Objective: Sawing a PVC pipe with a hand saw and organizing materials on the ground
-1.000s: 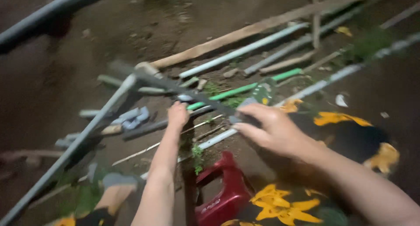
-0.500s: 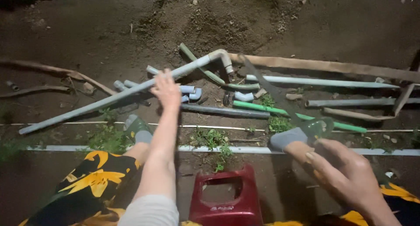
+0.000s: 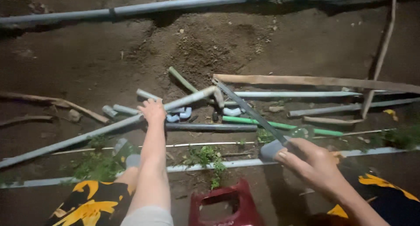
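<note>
1. The left hand (image 3: 152, 111) was bare, with no glove, ring or watch, and the forearm behind it was bare too.
2. A pale grey sleeve (image 3: 148, 216) ended near the elbow (only its edge showed).
3. The right hand (image 3: 314, 164) and wrist were also bare.
4. Both legs wore dark cloth (image 3: 94, 204) printed with large yellow-orange flowers.
5. A grey shoe (image 3: 124, 151) covered the left foot.
</note>
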